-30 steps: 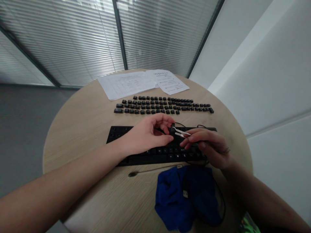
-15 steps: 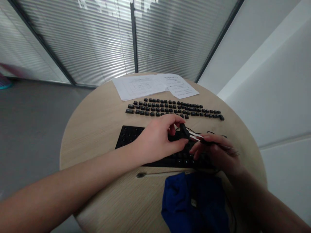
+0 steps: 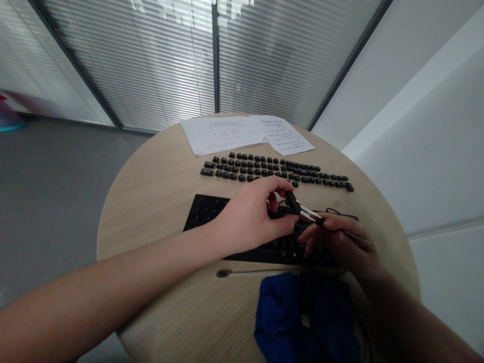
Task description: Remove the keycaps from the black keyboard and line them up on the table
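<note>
My left hand point(image 3: 252, 217) reaches in over the keyboard point(image 3: 206, 207), its thumb and fingers pinching a black keycap point(image 3: 293, 202). In my right hand point(image 3: 350, 244) are tweezers point(image 3: 310, 214) with silvery tips and a dark body. The tips meet the keycap's right side; whether they grip it I cannot tell. Both hands hover over the black keyboard, whose middle they partly cover. Beyond it, several loose black keycaps point(image 3: 249, 165) lie in rows on the table, a few hidden behind my left fingers.
Printed papers point(image 3: 223, 136) rest at the far side of the round table point(image 3: 151, 186). Nearer me is a bunched blue cloth point(image 3: 278, 312) with a USB plug point(image 3: 305, 320) on it. A thin stick with a dark end point(image 3: 223, 274) lies beside the keyboard's front edge.
The whole view has shifted slightly, so everything sits a little further right. The tweezers slope down toward my right hand a bit more steeply. Both hands keep their grips.
</note>
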`<action>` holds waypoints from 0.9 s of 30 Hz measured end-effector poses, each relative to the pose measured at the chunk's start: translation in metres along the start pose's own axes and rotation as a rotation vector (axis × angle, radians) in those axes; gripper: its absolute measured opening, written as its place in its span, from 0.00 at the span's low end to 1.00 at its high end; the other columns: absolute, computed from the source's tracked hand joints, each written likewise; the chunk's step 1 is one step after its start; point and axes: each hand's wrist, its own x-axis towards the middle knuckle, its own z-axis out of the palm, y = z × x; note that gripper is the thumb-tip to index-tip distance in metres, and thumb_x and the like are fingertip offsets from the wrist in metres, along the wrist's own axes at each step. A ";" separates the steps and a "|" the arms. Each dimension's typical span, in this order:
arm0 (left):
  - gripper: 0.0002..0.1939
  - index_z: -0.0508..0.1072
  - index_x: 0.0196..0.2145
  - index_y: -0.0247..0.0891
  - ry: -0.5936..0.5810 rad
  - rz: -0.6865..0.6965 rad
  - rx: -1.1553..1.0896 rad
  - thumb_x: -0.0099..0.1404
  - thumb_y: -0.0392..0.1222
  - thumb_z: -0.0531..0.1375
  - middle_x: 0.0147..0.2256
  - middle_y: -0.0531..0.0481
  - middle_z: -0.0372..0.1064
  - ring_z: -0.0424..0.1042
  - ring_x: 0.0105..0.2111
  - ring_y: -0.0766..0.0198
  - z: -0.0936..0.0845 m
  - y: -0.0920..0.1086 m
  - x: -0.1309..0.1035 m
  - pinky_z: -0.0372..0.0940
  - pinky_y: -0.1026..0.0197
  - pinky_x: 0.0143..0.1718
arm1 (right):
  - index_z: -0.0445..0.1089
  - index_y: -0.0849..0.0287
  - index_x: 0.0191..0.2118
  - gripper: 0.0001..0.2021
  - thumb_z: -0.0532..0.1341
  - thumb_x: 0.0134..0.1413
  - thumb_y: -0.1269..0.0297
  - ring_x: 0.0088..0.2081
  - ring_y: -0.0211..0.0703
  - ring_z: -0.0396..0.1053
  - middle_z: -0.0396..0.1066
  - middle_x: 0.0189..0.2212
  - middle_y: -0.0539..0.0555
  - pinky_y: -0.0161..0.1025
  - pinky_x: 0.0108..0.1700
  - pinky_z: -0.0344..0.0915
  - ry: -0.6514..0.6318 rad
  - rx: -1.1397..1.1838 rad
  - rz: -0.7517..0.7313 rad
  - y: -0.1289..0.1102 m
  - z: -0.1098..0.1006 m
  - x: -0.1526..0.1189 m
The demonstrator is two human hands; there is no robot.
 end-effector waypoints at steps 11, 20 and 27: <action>0.23 0.75 0.51 0.35 0.026 -0.008 -0.114 0.58 0.39 0.68 0.35 0.52 0.71 0.73 0.33 0.63 0.002 -0.005 0.000 0.75 0.56 0.36 | 0.76 0.39 0.59 0.17 0.58 0.75 0.66 0.37 0.44 0.84 0.81 0.55 0.53 0.42 0.36 0.82 -0.019 -0.104 0.013 -0.001 -0.002 -0.002; 0.23 0.76 0.53 0.36 -0.203 -0.122 -0.442 0.60 0.38 0.70 0.44 0.46 0.76 0.76 0.44 0.61 -0.004 -0.016 0.008 0.75 0.58 0.45 | 0.76 0.42 0.60 0.15 0.59 0.74 0.63 0.43 0.47 0.84 0.81 0.54 0.54 0.39 0.34 0.82 0.090 -0.042 0.027 -0.005 0.007 0.003; 0.20 0.79 0.49 0.36 -0.357 -0.331 -0.787 0.58 0.33 0.72 0.38 0.49 0.80 0.80 0.38 0.65 -0.006 -0.020 0.014 0.76 0.62 0.41 | 0.78 0.45 0.57 0.13 0.62 0.73 0.61 0.41 0.47 0.85 0.84 0.48 0.55 0.39 0.35 0.82 0.107 0.003 0.089 -0.011 0.008 0.004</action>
